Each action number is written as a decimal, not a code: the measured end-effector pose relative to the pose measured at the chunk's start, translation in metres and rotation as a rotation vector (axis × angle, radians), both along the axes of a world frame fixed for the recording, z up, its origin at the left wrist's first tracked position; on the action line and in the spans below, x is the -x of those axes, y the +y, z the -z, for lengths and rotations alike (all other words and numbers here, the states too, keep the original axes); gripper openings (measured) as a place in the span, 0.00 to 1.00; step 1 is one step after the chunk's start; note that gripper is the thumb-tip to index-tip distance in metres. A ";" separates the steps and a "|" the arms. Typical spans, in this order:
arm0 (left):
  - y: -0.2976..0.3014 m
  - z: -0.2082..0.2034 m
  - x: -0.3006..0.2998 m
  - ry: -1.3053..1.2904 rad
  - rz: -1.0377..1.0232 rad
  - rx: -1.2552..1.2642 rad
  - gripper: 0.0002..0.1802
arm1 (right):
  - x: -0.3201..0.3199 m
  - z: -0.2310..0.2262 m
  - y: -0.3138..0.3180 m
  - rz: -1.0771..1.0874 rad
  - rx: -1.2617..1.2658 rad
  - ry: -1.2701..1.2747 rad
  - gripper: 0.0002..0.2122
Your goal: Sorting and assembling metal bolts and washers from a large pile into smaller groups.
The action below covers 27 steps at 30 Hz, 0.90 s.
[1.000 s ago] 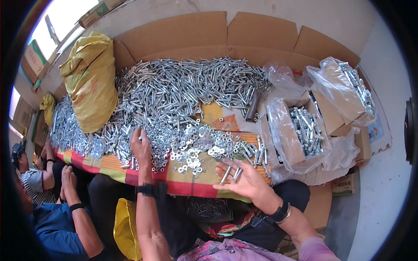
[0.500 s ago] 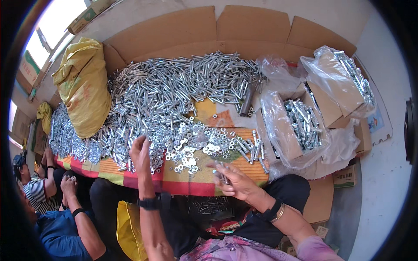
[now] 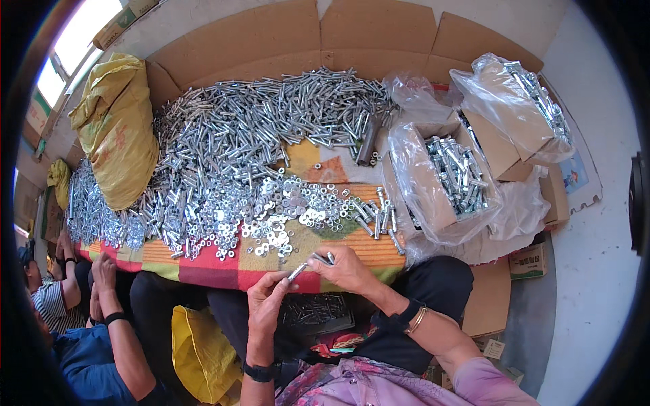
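newly together, lower centre of frame: left hand [image 3: 268,295] with pinched bolt [image 3: 296,273], right hand [image 3: 345,268] with grasped second bolt [image 3: 330,258]; seemingly two-handed work.

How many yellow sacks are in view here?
3: a large sack at left amid the metal fasteners, a smaller sack farther left, and a third sack low down, left of the person's left hand. More may be hidden.

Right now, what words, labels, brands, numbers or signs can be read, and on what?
Big yellow sack: red print, too blurred to read.
Box low at the right: dark print, not copied out.
Box by the window: print too small to read.
Held bolt: no print visible.
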<state>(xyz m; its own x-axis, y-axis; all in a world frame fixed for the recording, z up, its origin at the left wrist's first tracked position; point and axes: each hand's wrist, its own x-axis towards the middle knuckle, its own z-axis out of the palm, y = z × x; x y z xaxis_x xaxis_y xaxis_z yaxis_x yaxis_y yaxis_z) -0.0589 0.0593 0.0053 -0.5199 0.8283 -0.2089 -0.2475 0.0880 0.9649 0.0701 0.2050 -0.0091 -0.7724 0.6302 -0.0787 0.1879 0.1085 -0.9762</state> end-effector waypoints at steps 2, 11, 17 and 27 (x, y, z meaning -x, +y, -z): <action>-0.002 -0.001 0.000 -0.016 -0.021 0.008 0.09 | -0.002 0.005 0.005 -0.079 0.009 0.004 0.11; 0.013 0.010 -0.017 0.104 0.051 -0.036 0.08 | 0.001 0.001 -0.012 -0.136 0.308 -0.006 0.12; 0.052 0.006 0.008 0.746 -0.299 0.006 0.07 | -0.006 -0.008 -0.006 0.054 0.956 0.281 0.07; 0.076 0.023 0.009 1.485 -0.230 0.159 0.05 | -0.008 0.003 0.000 0.114 1.061 0.367 0.10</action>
<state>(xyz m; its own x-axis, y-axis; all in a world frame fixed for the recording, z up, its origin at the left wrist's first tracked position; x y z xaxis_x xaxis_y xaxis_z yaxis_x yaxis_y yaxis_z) -0.0682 0.1352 -0.0177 -0.4445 0.7222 0.5300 0.8928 0.3087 0.3281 0.0781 0.2046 -0.0116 -0.8010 0.4480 -0.3970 -0.1734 -0.8085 -0.5624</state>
